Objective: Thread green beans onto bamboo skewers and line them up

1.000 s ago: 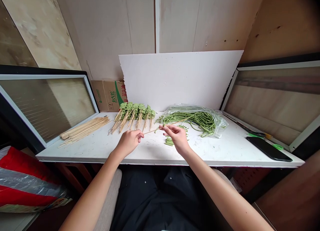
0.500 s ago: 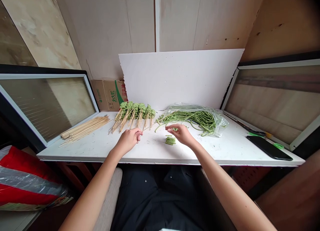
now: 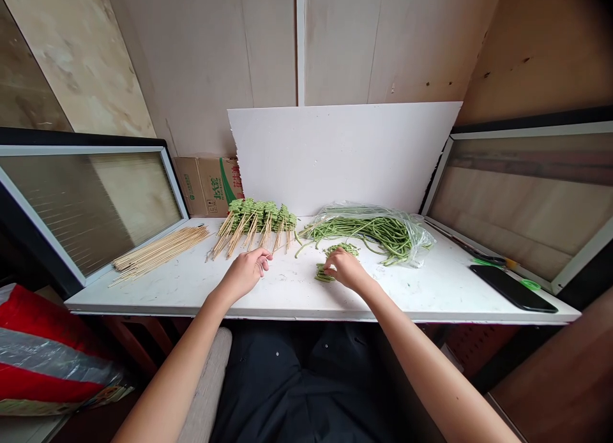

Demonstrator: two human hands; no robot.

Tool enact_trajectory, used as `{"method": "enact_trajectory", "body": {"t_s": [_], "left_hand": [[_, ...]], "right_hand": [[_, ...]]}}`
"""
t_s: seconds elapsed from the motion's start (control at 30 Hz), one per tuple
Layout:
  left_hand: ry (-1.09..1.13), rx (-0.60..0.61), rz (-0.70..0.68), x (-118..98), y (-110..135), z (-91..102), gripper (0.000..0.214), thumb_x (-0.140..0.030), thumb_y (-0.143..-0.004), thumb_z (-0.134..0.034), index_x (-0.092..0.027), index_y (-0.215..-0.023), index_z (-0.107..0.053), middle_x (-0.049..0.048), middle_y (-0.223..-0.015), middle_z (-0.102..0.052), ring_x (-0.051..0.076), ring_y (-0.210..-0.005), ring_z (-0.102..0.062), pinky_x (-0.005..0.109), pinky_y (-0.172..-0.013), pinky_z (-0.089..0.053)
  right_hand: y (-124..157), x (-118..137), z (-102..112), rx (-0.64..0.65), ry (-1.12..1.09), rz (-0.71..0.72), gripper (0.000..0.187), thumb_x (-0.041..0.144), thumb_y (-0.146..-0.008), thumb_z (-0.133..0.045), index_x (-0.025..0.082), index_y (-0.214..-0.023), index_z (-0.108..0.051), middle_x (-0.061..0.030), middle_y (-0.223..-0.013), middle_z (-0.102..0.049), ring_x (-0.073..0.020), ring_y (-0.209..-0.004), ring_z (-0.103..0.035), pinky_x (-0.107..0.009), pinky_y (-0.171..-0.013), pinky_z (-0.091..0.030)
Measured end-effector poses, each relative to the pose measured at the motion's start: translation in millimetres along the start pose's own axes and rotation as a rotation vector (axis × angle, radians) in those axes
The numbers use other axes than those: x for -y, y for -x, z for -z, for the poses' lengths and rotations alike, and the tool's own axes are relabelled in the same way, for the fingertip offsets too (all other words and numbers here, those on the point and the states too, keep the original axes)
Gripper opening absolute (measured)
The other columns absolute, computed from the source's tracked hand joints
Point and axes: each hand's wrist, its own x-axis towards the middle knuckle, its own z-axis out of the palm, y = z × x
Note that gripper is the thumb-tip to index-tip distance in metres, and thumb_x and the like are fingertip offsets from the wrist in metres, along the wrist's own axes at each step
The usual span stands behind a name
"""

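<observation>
My left hand [image 3: 246, 270] hovers just over the white table [image 3: 191, 290], thumb and forefinger pinched together on a thin bamboo skewer that barely shows. My right hand [image 3: 348, 270] is lowered onto a small pile of cut green bean pieces [image 3: 324, 274], its fingers curled and closed on some of them. More cut pieces [image 3: 345, 247] lie just behind that hand. Long green beans [image 3: 378, 229] spill from a clear plastic bag [image 3: 421, 235] to the right of it.
Finished bean skewers [image 3: 256, 218] lie fanned out at the back centre, bare skewers [image 3: 158, 248] at the left. A black phone [image 3: 512, 288] and green-handled scissors [image 3: 493, 261] lie at the right. A cardboard box [image 3: 211, 184], a white board [image 3: 340, 156] and glazed frames [image 3: 86, 200] surround the table.
My right hand let go of the skewer's far end, swung right, then dropped onto the cut bean pile. My left hand stayed nearly still, pinched.
</observation>
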Motion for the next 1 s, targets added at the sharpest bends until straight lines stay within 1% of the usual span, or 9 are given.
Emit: {"method": "enact_trajectory", "body": {"t_s": [0.1, 0.17, 0.27, 0.37, 0.47, 0.6, 0.73, 0.9, 1.0], "left_hand": [[-0.031, -0.007, 0.002, -1, 1, 1.2, 0.029, -0.029, -0.106, -0.040, -0.020, -0.105, -0.067, 0.0024, -0.083, -0.073, 0.016, -0.065, -0.067, 0.030, -0.069, -0.050], [-0.064, -0.019, 0.001, -2, 1, 2.3, 0.027, -0.025, -0.104, -0.041, -0.021, -0.106, -0.068, 0.0021, -0.084, -0.074, 0.017, -0.066, -0.066, 0.029, -0.068, -0.049], [-0.111, -0.042, -0.012, -2, 1, 4.6, 0.027, -0.020, -0.100, -0.043, -0.022, -0.106, -0.069, 0.0021, -0.085, -0.075, 0.018, -0.073, -0.067, 0.029, -0.071, -0.048], [-0.105, -0.062, -0.033, -5, 2, 7.1, 0.031, -0.013, -0.095, -0.043, -0.022, -0.103, -0.071, 0.0019, -0.083, -0.075, 0.019, -0.081, -0.070, 0.029, -0.076, -0.049], [-0.099, -0.083, -0.040, -8, 3, 8.3, 0.034, -0.010, -0.091, -0.043, -0.022, -0.103, -0.072, 0.0008, -0.081, -0.075, 0.019, -0.079, -0.069, 0.028, -0.076, -0.049], [-0.110, -0.101, -0.073, -9, 4, 7.5, 0.034, -0.011, -0.091, -0.045, -0.023, -0.103, -0.074, -0.0001, -0.079, -0.074, 0.018, -0.075, -0.068, 0.026, -0.074, -0.048], [-0.103, -0.118, -0.094, -7, 3, 6.4, 0.032, -0.013, -0.092, -0.045, -0.022, -0.102, -0.075, 0.0004, -0.078, -0.074, 0.018, -0.072, -0.068, 0.026, -0.073, -0.049], [-0.099, -0.125, -0.084, -6, 4, 6.5, 0.033, -0.011, -0.090, -0.046, -0.022, -0.101, -0.076, 0.0001, -0.077, -0.073, 0.017, -0.072, -0.067, 0.026, -0.073, -0.049], [-0.095, -0.119, -0.075, -5, 4, 6.1, 0.036, -0.009, -0.088, -0.046, -0.022, -0.102, -0.076, 0.0000, -0.077, -0.073, 0.018, -0.074, -0.068, 0.027, -0.075, -0.050]], "right_hand": [[0, 1, 5, -0.047, -0.101, -0.005, 0.006, 0.020, -0.088, -0.079, 0.022, -0.089, -0.084, -0.0135, -0.100, -0.081, -0.0362, -0.112, -0.067, -0.043, -0.092, -0.053], [-1, 0, 11, -0.115, -0.281, -0.031, 0.009, 0.029, -0.091, -0.078, 0.022, -0.088, -0.084, -0.0123, -0.096, -0.082, -0.0339, -0.103, -0.071, -0.045, -0.090, -0.055], [-4, -2, 25, -0.266, -0.740, -0.122, 0.029, 0.049, -0.088, -0.081, 0.022, -0.098, -0.084, -0.0110, -0.100, -0.083, -0.0301, -0.093, -0.075, -0.045, -0.086, -0.059], [-5, -1, 39, -0.396, -1.194, -0.215, 0.048, 0.058, -0.077, -0.089, 0.023, -0.110, -0.083, -0.0094, -0.104, -0.083, -0.0289, -0.101, -0.077, -0.044, -0.089, -0.061], [-3, 4, 51, -0.425, -1.457, -0.231, 0.047, 0.058, -0.073, -0.093, 0.025, -0.105, -0.083, -0.0075, -0.107, -0.083, -0.0267, -0.109, -0.076, -0.039, -0.094, -0.060], [0, 12, 60, -0.377, -1.589, -0.206, 0.043, 0.058, -0.073, -0.094, 0.026, -0.099, -0.082, -0.0075, -0.117, -0.082, -0.0276, -0.121, -0.073, -0.037, -0.098, -0.060], [1, 16, 63, -0.375, -1.588, -0.218, 0.045, 0.058, -0.073, -0.094, 0.026, -0.101, -0.081, -0.0083, -0.124, -0.080, -0.0305, -0.128, -0.071, -0.035, -0.091, -0.063], [0, 15, 60, -0.384, -1.605, -0.219, 0.043, 0.056, -0.073, -0.094, 0.027, -0.102, -0.081, -0.0075, -0.125, -0.080, -0.0290, -0.125, -0.072, -0.030, -0.082, -0.064], [0, 14, 59, -0.392, -1.604, -0.212, 0.042, 0.056, -0.073, -0.093, 0.026, -0.101, -0.082, -0.0065, -0.121, -0.080, -0.0290, -0.124, -0.073, -0.030, -0.081, -0.065]]}}
